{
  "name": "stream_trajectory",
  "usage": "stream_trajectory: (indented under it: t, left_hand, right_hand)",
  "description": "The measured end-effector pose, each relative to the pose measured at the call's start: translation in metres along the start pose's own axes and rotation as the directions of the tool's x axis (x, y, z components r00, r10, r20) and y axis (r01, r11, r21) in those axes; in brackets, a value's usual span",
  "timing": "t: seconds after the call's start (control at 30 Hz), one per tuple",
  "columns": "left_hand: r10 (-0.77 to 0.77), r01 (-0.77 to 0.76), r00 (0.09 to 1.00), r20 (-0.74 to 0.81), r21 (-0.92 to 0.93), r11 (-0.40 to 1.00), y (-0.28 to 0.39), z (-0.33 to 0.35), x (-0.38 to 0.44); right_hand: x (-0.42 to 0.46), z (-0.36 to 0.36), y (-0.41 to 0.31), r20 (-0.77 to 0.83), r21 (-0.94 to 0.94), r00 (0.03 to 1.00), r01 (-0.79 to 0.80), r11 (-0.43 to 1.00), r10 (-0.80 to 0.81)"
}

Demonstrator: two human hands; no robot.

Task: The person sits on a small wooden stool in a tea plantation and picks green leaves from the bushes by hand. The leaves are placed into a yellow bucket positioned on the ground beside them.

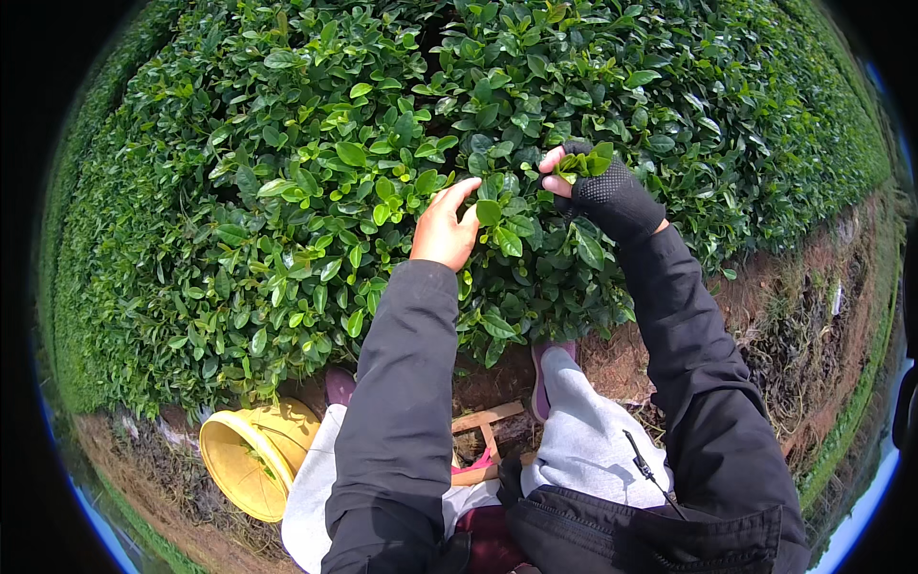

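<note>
In front of me spreads a dense tea hedge (287, 179) with glossy dark leaves and paler young shoots. My left hand (448, 226) is bare and reaches over the hedge top, thumb and fingers apart, with nothing seen between them. Beside its thumb stand light green leaves (508, 241). My right hand (595, 188), in a black fingerless glove with a dotted grip, is curled around a small bunch of plucked tea leaves (587, 163). That bunch sticks out above the thumb and index finger. The right fingertips hang just above the foliage.
A yellow plastic bucket (247, 459) leans by my left leg with a few leaves inside. Between my legs is a wooden frame (488, 416) with a pink strap (482, 459). Bare soil with dry grass (782, 316) borders the hedge at right.
</note>
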State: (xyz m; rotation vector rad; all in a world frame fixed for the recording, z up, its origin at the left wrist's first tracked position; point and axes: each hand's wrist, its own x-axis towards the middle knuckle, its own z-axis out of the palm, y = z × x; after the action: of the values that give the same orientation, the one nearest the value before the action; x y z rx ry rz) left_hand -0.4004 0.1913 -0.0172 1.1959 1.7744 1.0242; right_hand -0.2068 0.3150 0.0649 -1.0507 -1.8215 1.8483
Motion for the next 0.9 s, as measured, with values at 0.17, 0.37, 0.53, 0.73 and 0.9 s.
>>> stream_trajectory:
  t: [0.17, 0.37, 0.53, 0.73, 0.9]
  left_hand:
    - [-0.107, 0.107, 0.994, 0.026, -0.030, 0.994, 0.001, 0.011, 0.002]
    - [-0.091, 0.097, 0.995, 0.043, -0.169, 0.981, -0.012, 0.007, 0.002]
    - [-0.085, 0.091, 0.995, 0.047, -0.151, 0.984, -0.005, 0.003, -0.003]
    - [-0.177, 0.211, 0.972, 0.153, -0.248, 0.945, 0.008, 0.000, -0.004]
    - [-0.145, 0.178, 0.983, 0.113, -0.388, 0.904, -0.001, -0.015, -0.005]
  right_hand:
    - [0.013, 0.031, 0.011, 0.156, -0.598, 0.933, 0.349, 0.721, -0.323]
    - [0.022, 0.051, 0.025, 0.260, -0.702, 0.890, 0.440, 0.560, -0.374]
    - [0.006, 0.042, 0.040, 0.121, -0.376, 0.957, 0.289, 0.880, -0.263]
    - [-0.016, 0.035, 0.032, 0.087, 0.108, 0.996, 0.021, 0.994, -0.031]
    - [-0.022, 0.011, 0.015, 0.038, 0.249, 0.999, 0.014, 0.968, -0.024]
